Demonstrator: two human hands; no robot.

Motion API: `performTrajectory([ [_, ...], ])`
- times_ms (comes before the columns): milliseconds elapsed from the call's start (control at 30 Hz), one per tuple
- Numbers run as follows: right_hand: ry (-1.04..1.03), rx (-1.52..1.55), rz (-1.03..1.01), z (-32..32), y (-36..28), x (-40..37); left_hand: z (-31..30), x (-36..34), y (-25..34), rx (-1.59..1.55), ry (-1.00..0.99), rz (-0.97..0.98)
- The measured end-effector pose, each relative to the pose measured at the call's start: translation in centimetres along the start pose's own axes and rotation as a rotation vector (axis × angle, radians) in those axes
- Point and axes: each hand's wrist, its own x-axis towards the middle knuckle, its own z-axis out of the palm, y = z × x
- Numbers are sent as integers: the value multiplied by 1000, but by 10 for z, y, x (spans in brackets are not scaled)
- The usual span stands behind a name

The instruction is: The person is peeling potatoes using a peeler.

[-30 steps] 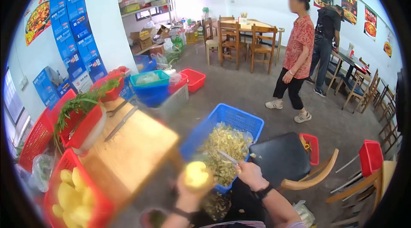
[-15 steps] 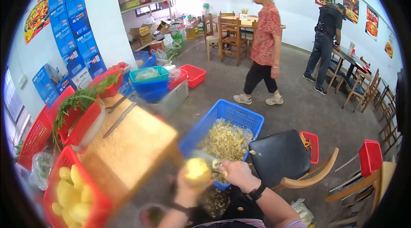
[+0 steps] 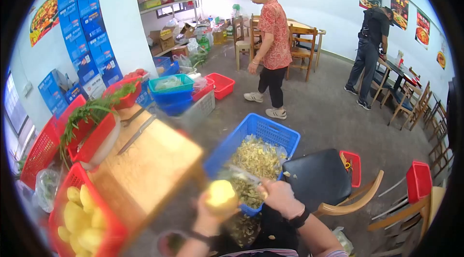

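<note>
In the head view, my left hand (image 3: 209, 216) is wrapped round a peeled yellow potato (image 3: 222, 196). My right hand (image 3: 282, 198) grips a peeler (image 3: 247, 175). Its pale blade is blurred and points up and left, apart from the potato's upper right side. Below both hands stands a blue basket (image 3: 273, 130) with a heap of peelings (image 3: 253, 160) in it. Peeled potatoes (image 3: 77, 216) fill a red basket (image 3: 112, 225) at the lower left.
A wooden table (image 3: 162, 160) at my left bears a knife (image 3: 137, 134). Beside the basket is a black-seated chair (image 3: 316, 179). One person in a red patterned shirt (image 3: 275, 35) walks behind it; another in dark clothes (image 3: 369, 49) bends over a table at the right.
My right hand and the peeler have moved away from the potato, slightly right, with the blade now swung up. The person in the red shirt has moved left.
</note>
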Motion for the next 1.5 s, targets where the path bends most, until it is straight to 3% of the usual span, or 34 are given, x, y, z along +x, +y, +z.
performTrajectory([
  [67, -87, 60, -159, -5, -23, -16, -2, 0, -4, 36, 43, 36],
  [133, -62, 53, -172, 9, -12, -11, 4, -1, 0, 88, 76, 75],
  [200, 19, -54, 98, 15, 20, 0, 12, -4, 1, 166, -24, 51],
  [333, 101, 47, 42, 9, 19, -18, 5, -5, 4, 121, -186, 28],
  [400, 75, 89, 39, 7, 8, -28, 12, -4, -1, -65, -19, 130],
  [467, 46, 181, -45, 2, -11, -40, 6, -2, 0, -52, 24, 137],
  [600, 124, 89, -239, 14, -48, -52, 0, 14, 1, 85, 162, 174],
  [733, 154, 20, -125, 16, -29, -37, 29, 4, -3, 130, 221, 272],
  [767, 200, 22, -4, 21, -23, -32, 36, 3, -3, 67, 256, 266],
  [867, 160, 3, -5, 9, -19, -32, 39, -3, -4, 43, 135, 297],
  [933, 62, 51, -181, 5, -39, -40, 23, -1, -1, 100, 116, 267],
  [1000, 62, 44, -175, 13, -22, -31, 11, -3, 4, 167, 90, 242],
  [1067, 53, -21, 56, 19, 10, -13, 3, -7, 4, 117, -137, 158],
  [1133, 74, 37, 44, -1, -6, -25, 7, -14, 8, 143, -133, 151],
  [1200, 94, 239, -147, -10, -30, -37, 3, -19, 3, 161, -116, 139],
  [1267, -22, 278, -181, -15, -33, -33, -9, -22, -1, 245, -61, 148],
  [1333, 36, 34, 74, 4, 3, -14, -13, -25, -3, 294, -39, 146],
  [1400, 86, 67, 84, -13, 3, -10, -8, -26, -5, 321, -94, 221],
  [1467, 55, 189, -19, -35, -31, -35, 1, -27, -8, 284, -69, 232],
  [1500, 153, 288, -216, -34, -39, -44, 11, -19, -2, 265, -72, 248],
])
